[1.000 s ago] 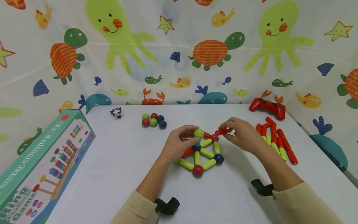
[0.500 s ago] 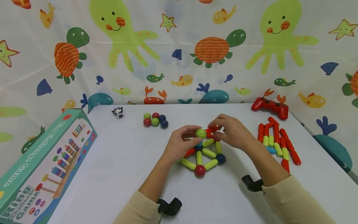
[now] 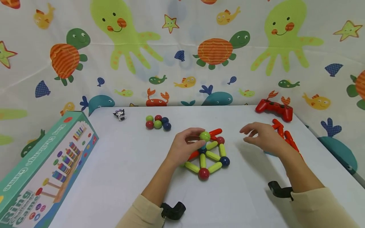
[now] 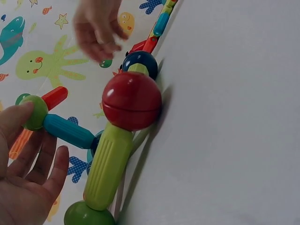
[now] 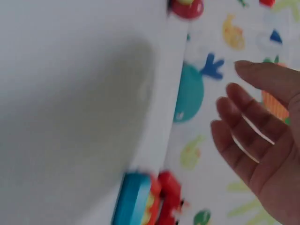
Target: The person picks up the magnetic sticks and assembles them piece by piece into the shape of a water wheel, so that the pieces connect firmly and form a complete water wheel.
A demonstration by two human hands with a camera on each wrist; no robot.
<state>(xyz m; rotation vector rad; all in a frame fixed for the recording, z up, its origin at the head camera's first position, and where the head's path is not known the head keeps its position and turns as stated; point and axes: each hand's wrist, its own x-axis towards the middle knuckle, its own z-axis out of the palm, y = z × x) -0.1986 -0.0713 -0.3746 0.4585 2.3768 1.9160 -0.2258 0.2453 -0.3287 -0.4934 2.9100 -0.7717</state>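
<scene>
My left hand (image 3: 182,146) pinches a green ball (image 3: 204,136) between thumb and fingers. Below that ball, a blue magnetic rod (image 4: 69,131) slants down to a dark blue ball at the centre of a flat frame. Yellow-green rods (image 3: 212,155) join this centre to the outer balls, among them a red ball (image 3: 203,174) at the front and a dark blue ball (image 3: 225,161) on the right. From the green ball a red rod (image 3: 215,132) juts out to the right with its far end free. My right hand (image 3: 263,137) holds nothing, its fingers loosely bent, over the table right of the frame.
Loose red rods (image 3: 291,141) lie at the right, partly hidden by the right arm. A red game controller (image 3: 274,110) sits behind them. Several loose balls (image 3: 157,124) and a small figurine (image 3: 119,115) stand at the back; a game box (image 3: 54,167) lies left.
My right hand brought a red rod to the green ball, let go of it there, and moved away to the right. The left hand kept its pinch on the ball.
</scene>
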